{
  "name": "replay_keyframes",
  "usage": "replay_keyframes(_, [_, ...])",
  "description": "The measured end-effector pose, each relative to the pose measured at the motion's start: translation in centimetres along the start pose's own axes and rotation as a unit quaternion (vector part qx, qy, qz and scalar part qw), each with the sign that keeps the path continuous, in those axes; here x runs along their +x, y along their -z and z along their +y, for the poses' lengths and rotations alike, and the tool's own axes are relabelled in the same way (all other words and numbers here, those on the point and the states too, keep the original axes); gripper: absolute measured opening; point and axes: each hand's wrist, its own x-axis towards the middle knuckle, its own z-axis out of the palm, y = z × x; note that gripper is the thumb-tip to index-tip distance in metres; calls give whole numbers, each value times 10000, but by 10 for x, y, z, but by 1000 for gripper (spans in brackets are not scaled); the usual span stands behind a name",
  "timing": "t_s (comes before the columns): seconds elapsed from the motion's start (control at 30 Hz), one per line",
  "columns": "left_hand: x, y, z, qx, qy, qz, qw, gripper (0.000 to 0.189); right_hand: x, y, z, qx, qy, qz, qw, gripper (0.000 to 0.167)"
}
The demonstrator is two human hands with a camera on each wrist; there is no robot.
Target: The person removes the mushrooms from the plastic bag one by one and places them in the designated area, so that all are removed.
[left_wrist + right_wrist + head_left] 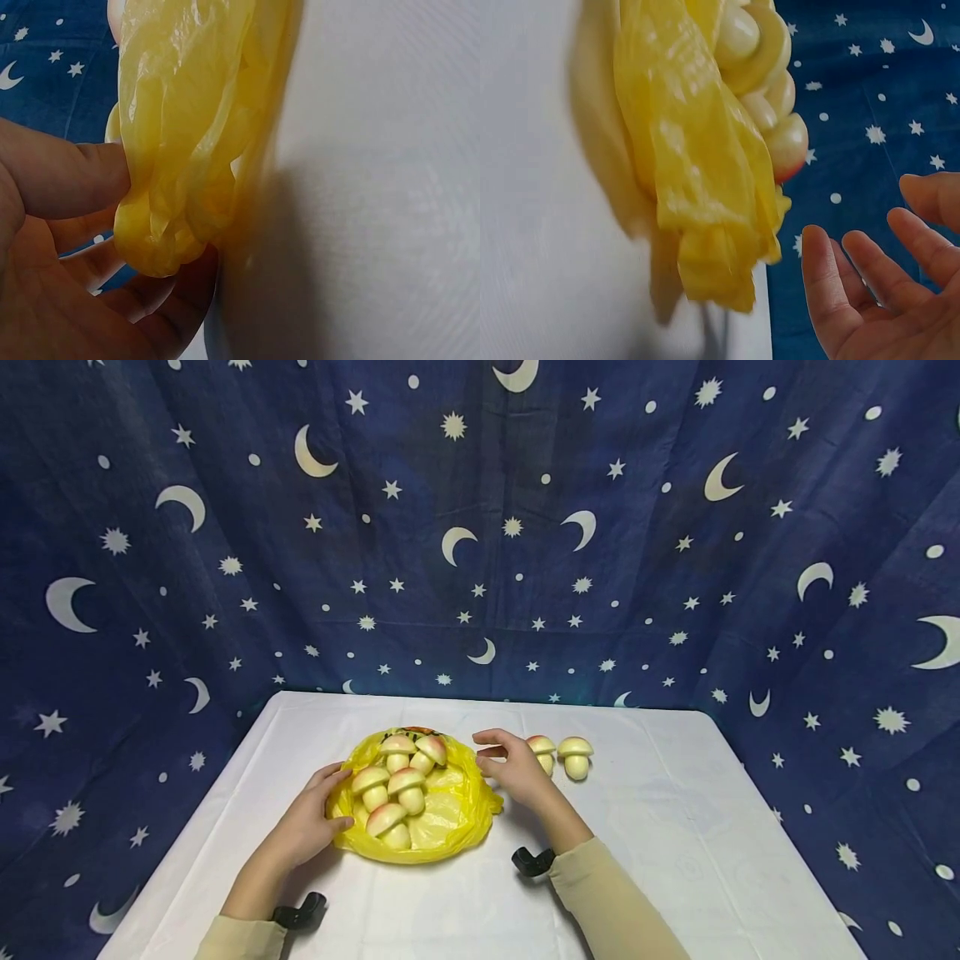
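On the white table lies a yellow plastic bag (pixel 448 828), its mouth spread wide and its rim rolled down. Several toy mushrooms (pixel 407 783) with pink-tinged cream caps sit in its left half. My left hand (pixel 303 827) holds the bag's left side, its thumb in front and its fingers curled around the edge; the left wrist view shows the thumb (pixel 82 176) against the plastic. Just beyond the bag's right rim, my right hand (pixel 521 772) hovers with loosely bent fingers and nothing in them. In the right wrist view those fingers (pixel 885 274) are apart from the bag.
Two more mushrooms stand to the right of the bag: one mushroom (pixel 575 757) in full sight, another mushroom (pixel 542 750) partly behind my right hand. A dark blue cloth (pixel 480 602) with moons and stars hangs behind and beside the white table (pixel 675 827).
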Motion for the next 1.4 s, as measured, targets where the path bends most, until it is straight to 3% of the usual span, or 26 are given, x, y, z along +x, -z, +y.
replay_keyframes(0.33, [0, -1, 0, 65, 34, 49, 10000, 78, 6, -25, 0, 321, -72, -142, 9994, 40])
replay_keyframes(0.77, [-2, 0, 3, -4, 68, -4, 10000, 78, 12, -40, -4, 867, -313, 29, 9957, 37])
replay_keyframes(1.4, [-1, 2, 2, 11, 31, -35, 10000, 78, 31, -51, -1, 544, -658, -29, 9963, 43])
